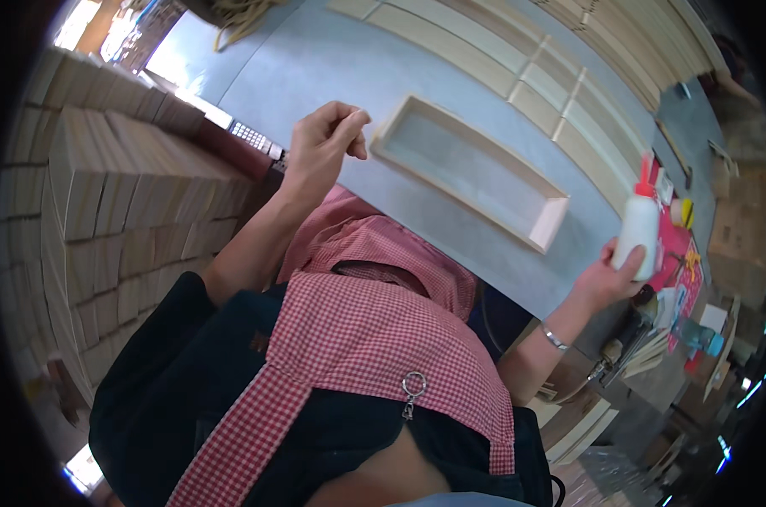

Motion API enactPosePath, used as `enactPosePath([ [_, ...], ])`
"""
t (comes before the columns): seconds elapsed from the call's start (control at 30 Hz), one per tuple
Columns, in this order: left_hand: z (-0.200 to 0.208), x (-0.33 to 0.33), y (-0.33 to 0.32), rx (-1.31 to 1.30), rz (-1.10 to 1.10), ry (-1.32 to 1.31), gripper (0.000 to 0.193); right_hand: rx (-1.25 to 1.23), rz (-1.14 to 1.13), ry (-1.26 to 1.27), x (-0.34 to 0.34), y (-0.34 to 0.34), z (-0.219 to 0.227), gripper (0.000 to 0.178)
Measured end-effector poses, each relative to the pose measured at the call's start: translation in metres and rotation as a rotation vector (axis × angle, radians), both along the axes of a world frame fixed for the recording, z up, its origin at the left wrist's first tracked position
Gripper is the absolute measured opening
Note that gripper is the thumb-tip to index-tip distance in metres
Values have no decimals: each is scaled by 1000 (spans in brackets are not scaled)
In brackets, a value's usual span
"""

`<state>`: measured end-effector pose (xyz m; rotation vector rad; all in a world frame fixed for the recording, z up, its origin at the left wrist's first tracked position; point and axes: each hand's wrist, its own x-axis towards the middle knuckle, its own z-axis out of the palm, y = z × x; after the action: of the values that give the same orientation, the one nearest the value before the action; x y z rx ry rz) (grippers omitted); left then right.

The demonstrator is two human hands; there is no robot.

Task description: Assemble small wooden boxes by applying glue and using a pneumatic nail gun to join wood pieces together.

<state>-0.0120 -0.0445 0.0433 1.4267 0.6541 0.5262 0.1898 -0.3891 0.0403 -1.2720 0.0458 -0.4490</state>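
Observation:
A rectangular wooden frame (472, 173) with thin, pale sides lies on the grey table (265, 97); the table's grey shows inside it. Just off its left end hangs my left hand (328, 139), fingers curled in and thumb pressed against them. Whatever may be inside those fingers is hidden. Over to the right, my right hand (615, 275) is closed around a white squeeze bottle (639, 226) with a red nozzle. The bottle stands nearly upright in the grip, nozzle up, apart from the frame.
Pale wooden strips (450, 55) lie in rows across the far side. Stacked wood pieces (121, 177) rise high at my left. A hammer (674, 152) lies at the far right. A clear bottle with a blue cap (697, 336) and a pneumatic tool (624, 342) are beyond my right forearm.

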Motion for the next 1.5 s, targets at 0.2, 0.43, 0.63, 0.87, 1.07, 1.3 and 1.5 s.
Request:
enactPosePath([
  [0.2,-28,-31,32,-108,-35,39,23,-280,405,147,-98,84,4,51],
  [0.43,-72,-32,57,642,116,193,14,-523,641,57,-126,123,-7,55],
  [0.63,-81,-28,59,769,232,4,7,-627,643,-70,-123,134,-15,54],
  [0.87,-70,-33,56,565,243,117,6,-659,618,-110,-120,142,-12,53],
  [1.07,-74,-35,56,488,215,51,8,-683,553,-172,-108,154,-10,50],
  [1.3,-69,-34,53,437,207,44,11,-714,490,-192,-91,173,-5,51],
  [1.5,-69,-32,54,472,203,57,12,-752,443,-187,-82,174,0,51],
])
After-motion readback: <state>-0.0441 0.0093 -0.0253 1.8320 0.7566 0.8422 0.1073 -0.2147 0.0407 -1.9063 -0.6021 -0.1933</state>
